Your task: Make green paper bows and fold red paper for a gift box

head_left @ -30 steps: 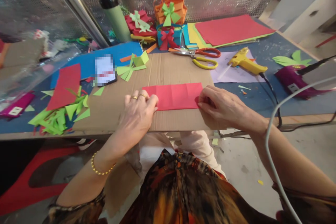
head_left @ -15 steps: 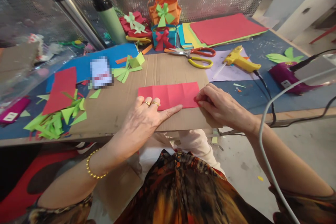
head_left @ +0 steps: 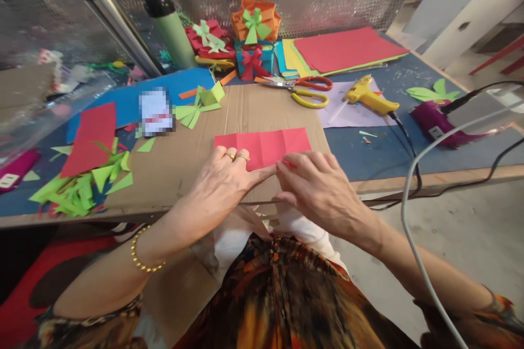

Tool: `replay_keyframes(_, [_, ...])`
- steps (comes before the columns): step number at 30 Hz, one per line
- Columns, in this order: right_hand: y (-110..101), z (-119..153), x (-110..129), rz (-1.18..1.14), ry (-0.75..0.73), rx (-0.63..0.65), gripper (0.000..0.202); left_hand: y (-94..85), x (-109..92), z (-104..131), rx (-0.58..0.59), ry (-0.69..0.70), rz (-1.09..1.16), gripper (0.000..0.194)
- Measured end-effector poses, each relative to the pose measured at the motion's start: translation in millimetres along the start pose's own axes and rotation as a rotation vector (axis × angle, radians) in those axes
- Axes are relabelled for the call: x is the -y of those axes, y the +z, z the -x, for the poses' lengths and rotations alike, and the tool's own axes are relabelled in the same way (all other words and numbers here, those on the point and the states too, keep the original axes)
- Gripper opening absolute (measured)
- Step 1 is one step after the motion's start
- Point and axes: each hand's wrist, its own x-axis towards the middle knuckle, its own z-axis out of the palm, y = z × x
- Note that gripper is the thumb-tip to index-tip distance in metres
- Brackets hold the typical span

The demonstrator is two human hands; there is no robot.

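A strip of red paper (head_left: 272,144) with upright crease lines lies on the brown cardboard (head_left: 164,174) in front of me. My left hand (head_left: 223,180), with two rings, holds it down at its lower left; the fingers are curled and the thumb stretches along the lower edge. My right hand (head_left: 315,185) is bent over the lower right part, fingertips pressing at the edge beside the left thumb's tip. The right thumb sits lower, apart from the fingers. The right hand hides the strip's lower right corner.
Beyond the strip lie scissors (head_left: 311,99) and a yellow glue gun (head_left: 368,95) with a cord. Coloured sheets (head_left: 347,49), small paper baskets (head_left: 256,22) and a green bottle (head_left: 174,32) stand behind. Green scraps (head_left: 82,191) and a phone (head_left: 155,110) are left. A grey cable (head_left: 409,229) crosses my right side.
My right hand has moved left from the strip's right edge to its lower edge, meeting the left thumb. My left hand stays in place on the paper.
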Motion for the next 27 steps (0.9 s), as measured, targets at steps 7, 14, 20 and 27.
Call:
replay_keyframes(7, [4,10,1,0.044,0.018,-0.006,0.047,-3.5,-1,0,0.02,-0.006,-0.002,0.071])
replay_keyframes(14, [-8,28,-5,0.105,0.116,-0.056,0.027,-1.6,-1,0,0.01,-0.028,0.064,0.071])
replay_keyframes(20, [-17,38,-13,0.111,0.22,-0.005,0.024,0.6,-1,1,-0.02,-0.035,0.082,0.074])
replay_keyframes(27, [-14,15,2,0.001,0.162,-0.064,0.027,1.0,2,3,-0.044,-0.02,0.127,0.065])
